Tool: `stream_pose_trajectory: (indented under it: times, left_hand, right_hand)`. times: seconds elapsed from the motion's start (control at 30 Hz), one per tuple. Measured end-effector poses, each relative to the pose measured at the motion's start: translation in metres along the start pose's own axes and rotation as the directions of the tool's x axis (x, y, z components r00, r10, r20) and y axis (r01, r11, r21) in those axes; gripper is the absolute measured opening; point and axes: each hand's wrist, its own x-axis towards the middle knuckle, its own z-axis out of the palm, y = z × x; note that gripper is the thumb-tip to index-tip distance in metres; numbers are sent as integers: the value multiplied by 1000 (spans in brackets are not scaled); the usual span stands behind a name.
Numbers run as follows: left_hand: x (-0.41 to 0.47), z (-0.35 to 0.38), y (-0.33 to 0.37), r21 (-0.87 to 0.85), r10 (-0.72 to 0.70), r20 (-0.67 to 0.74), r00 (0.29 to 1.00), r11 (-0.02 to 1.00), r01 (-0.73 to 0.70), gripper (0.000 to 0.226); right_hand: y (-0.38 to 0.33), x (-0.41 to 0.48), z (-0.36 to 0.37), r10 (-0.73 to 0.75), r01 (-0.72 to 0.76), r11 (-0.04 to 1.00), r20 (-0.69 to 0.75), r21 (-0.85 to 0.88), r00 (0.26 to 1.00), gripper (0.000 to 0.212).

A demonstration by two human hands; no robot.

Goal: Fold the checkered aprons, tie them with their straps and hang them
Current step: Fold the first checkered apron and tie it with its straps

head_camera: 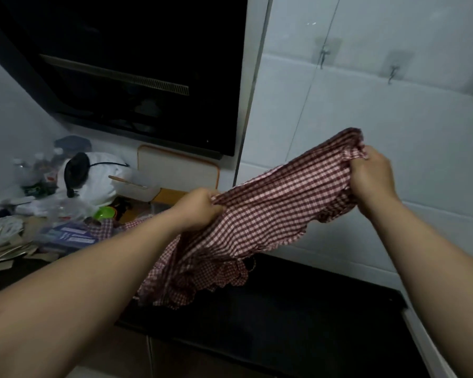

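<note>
Left grip, right grip: gingham apron

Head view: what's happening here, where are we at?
A person holds a red checkered apron stretched between both hands, the left hand gripping one bunched end and the right hand the other, above a dark countertop. It is not yet folded or tied. The adhesive wall hooks in view hold nothing.

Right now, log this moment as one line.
stage: folding | left hand: grips checkered apron | right hand: grips apron | apron: stretched between hands, not yet hung | wall hooks: on tiles above
</note>
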Motion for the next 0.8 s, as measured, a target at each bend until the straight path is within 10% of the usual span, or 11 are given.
stream_pose_trajectory:
  times: [0.47, 0.8]
  left_hand:
    - [6, -12, 236, -102, 200, -87, 976, 973, -209, 27]
    - [-49, 21, 364, -121, 439, 195, 877, 898, -423, 16]
  right_hand:
    - [-48, -4, -171, 110, -97, 992, -164, 85, 980, 51]
    - [-61, -19, -259, -39, -45, 890, 173, 453, 984, 36]
